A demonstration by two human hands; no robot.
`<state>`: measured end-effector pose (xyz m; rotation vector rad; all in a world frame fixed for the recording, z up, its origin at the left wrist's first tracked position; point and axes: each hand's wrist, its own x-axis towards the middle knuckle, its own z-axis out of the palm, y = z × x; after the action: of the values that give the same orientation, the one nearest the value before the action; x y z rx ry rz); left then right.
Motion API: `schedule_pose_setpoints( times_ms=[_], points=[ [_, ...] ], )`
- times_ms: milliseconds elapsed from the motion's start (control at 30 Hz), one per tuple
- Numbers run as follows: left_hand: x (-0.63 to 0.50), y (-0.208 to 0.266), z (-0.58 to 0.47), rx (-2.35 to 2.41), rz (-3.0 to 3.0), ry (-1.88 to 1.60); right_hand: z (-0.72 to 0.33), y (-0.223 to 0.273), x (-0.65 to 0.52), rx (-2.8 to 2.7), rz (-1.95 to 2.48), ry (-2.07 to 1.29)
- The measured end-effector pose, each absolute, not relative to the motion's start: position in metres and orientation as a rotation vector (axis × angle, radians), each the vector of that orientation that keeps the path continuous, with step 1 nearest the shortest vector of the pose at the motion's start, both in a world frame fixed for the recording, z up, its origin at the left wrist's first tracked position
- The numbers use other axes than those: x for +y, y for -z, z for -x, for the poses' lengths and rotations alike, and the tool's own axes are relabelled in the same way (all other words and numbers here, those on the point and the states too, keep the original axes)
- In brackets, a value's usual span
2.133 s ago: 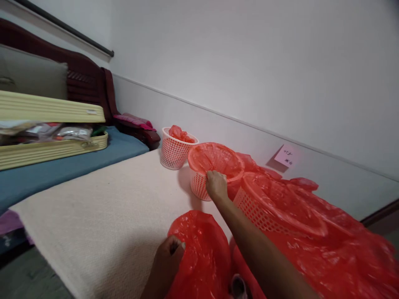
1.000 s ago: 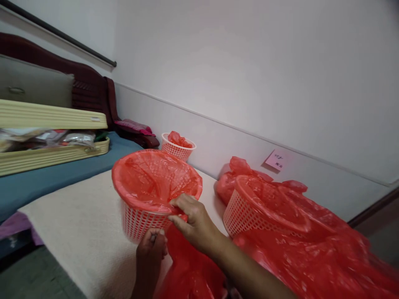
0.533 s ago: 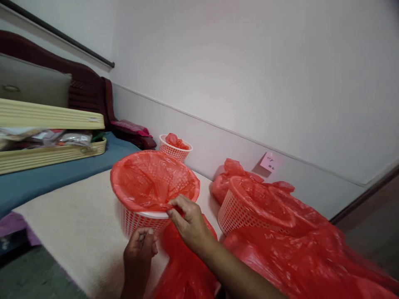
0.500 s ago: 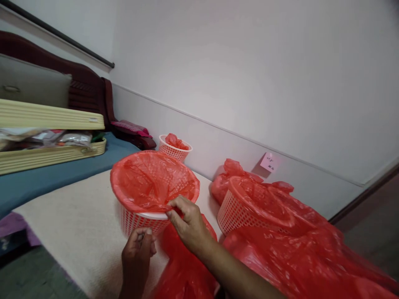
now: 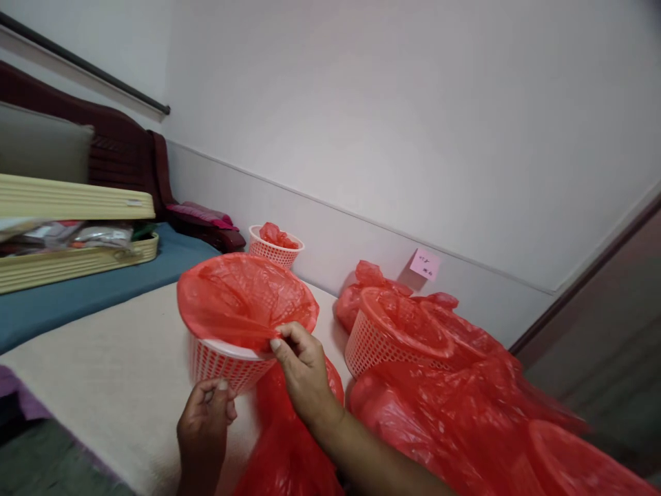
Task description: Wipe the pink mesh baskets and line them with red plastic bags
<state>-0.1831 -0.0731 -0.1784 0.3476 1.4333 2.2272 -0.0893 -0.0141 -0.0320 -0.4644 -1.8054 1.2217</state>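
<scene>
Lined basket: here's our landmark, a white perforated basket (image 5: 227,364) standing upright over the cream cloth (image 5: 118,365); hard to tell whether its base bears on it.
Red film: the plastic (image 5: 253,293) lines that basket and folds over most of its rim, white edge bare at the front.
Right hand: in it comes at the front right of the lined basket's rim, the right hand (image 5: 304,372), thumb and fingertips clamped on a gathered fold of film, the plastic taut up to that pinch!
Left hand: just in front of the lined basket's wall, the left hand (image 5: 204,420), fingers curled, thumb against them; can't tell whether anything sits inside or whether it touches the wall.
Red bag: a glossy red bag (image 5: 292,458) slumps in front of the lined basket, to its right, partly beneath the right forearm.
Second basket: right of the lined basket, another perforated basket (image 5: 368,344) dressed in red, shiny plastic heaped about it.
Third basket: behind the lined basket, a small-looking white basket (image 5: 273,255), crumpled red plastic above its rim.
Yellow case: left of the lined basket and behind, a yellow case (image 5: 77,267), lid ajar over packets.
</scene>
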Motion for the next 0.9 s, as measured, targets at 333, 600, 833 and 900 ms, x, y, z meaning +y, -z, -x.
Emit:
schedule_pose_setpoints(
  times_ms=[333, 600, 833, 900],
  points=[
    [-0.066, 0.182, 0.174, 1.395, -0.407, -2.220, 0.098, 0.021, -0.007, -1.710, 0.445, -1.404],
    [-0.069, 0.179, 0.175, 1.421, -0.497, -2.185, 0.094, 0.011, -0.002, -1.946, 0.429, -1.295],
    [-0.072, 0.178, 0.176, 1.430, -0.489, -2.202, 0.090, 0.005, -0.021, -2.320, 0.511, -0.815],
    [-0.071, 0.179, 0.177, 1.417, -0.497, -2.192, 0.094, 0.009, -0.020, -2.376, 0.559, -0.649]
  ],
)
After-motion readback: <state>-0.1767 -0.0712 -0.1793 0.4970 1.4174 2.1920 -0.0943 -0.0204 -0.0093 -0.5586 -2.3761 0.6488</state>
